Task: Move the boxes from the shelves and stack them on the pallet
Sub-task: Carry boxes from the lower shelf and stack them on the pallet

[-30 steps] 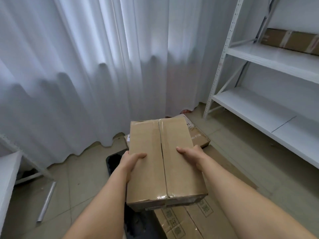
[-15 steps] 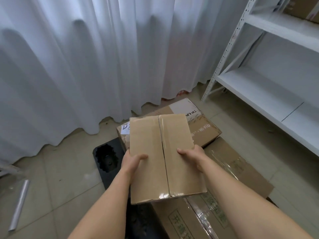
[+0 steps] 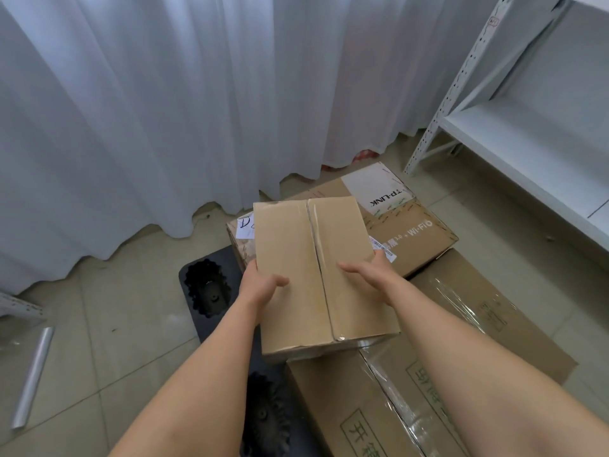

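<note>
Here the plain taped box (image 3: pixel 316 268) is held in the air, its top flat toward the camera, above the cartons that lie on the black pallet (image 3: pixel 211 291). The left hand (image 3: pixel 260 286) grips its left edge, thumb on top and fingers underneath; the right hand (image 3: pixel 369 275) grips the right side the same way. Just beyond it lies a TP-LINK carton (image 3: pixel 412 232), and a long film-wrapped carton (image 3: pixel 379 400) sits nearer, under the box's near edge. A white curtain (image 3: pixel 197 110) hangs behind, white shelves (image 3: pixel 527 133) stand on the right, and a silver tube (image 3: pixel 33 377) lies on the tiled floor at left.
</note>
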